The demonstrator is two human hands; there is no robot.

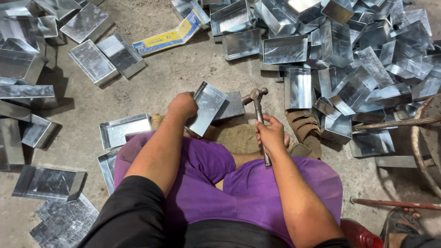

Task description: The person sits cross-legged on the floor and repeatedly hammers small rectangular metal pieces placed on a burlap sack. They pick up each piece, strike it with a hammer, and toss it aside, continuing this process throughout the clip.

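I sit on the floor with my legs in purple trousers. My left hand (182, 104) grips a shiny sheet-metal tray (206, 106) by its near edge and holds it tilted over a dark metal block (231, 106). My right hand (271, 132) is closed around the handle of a metal hammer (257, 106), whose head is raised just right of the block. A piece of brown sacking (239, 138) lies under the block, between my knees.
A big heap of folded metal trays (349, 55) fills the far right. More trays (94, 62) lie at the left and beside my left leg. A yellow and blue cardboard box (170, 36) lies at the back. A sandal (303, 126), a rusty wheel rim (425, 138) and a rod (395, 203) are at the right.
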